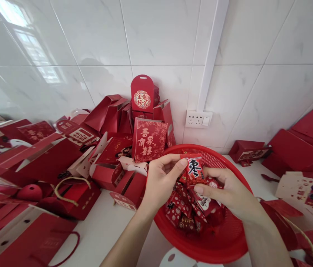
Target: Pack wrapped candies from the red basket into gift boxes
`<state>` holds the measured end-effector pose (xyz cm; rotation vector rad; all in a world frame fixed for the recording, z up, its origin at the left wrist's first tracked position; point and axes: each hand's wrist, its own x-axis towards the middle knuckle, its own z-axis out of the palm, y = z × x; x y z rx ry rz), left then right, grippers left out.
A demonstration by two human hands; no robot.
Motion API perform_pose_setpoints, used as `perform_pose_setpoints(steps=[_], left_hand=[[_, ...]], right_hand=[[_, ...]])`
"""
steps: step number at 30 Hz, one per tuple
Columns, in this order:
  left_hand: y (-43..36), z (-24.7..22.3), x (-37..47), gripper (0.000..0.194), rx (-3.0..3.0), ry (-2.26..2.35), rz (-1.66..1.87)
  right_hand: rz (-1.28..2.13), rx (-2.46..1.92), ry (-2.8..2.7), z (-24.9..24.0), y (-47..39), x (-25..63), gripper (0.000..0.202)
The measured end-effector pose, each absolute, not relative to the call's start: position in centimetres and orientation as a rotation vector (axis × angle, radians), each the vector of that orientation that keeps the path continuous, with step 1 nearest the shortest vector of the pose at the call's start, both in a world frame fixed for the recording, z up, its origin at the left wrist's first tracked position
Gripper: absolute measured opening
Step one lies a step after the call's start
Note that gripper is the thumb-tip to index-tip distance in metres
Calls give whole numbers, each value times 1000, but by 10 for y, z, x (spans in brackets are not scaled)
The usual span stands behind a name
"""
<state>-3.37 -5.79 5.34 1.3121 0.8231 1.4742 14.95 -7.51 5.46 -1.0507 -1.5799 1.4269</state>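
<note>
Between my two hands is a small red candy packet [194, 170] with a large black character on a white patch. My left hand [164, 174] pinches its upper left corner between thumb and fingers. At its lower right side, my right hand [225, 187] grips it with the thumb in front and the fingers behind. Directly below is a round red plastic basket [238, 237] with a perforated wall. Several more red wrapped packets [182, 205] lie piled in it, partly covered by my hands and the held packet.
Red gift boxes and bags [42, 155] crowd the white counter [105, 222] on the left. A box with gold characters [149, 141] stands behind the basket. More red boxes [292, 152] are at the right. A socket [199, 119] sits on the tiled wall.
</note>
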Motion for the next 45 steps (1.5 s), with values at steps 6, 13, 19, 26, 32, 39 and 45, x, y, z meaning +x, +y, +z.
perform_pose_setpoints(steps=[6, 13, 19, 26, 32, 39, 45], left_hand=[[-60, 55, -34, 13, 1313, 807, 1491], [-62, 59, -35, 20, 1347, 850, 1484], [-65, 59, -36, 17, 1393, 824, 1406], [-63, 57, -36, 14, 1472, 819, 1374], [-63, 56, -36, 13, 1461, 820, 1401], [-63, 55, -36, 14, 1469, 824, 1403], [-63, 56, -35, 16, 1447, 841, 1420]], right_hand=[[1397, -1049, -1539, 52, -73, 151, 26], [1420, -1072, -1514, 50, -73, 151, 26], [1358, -1053, -1571, 50, -72, 152, 23], [1348, -1106, -1565, 51, -73, 153, 30], [1394, -1128, -1544, 54, -75, 152, 33], [1350, -1104, -1595, 53, -75, 153, 34], [1395, -1093, -1595, 55, -79, 154, 36]])
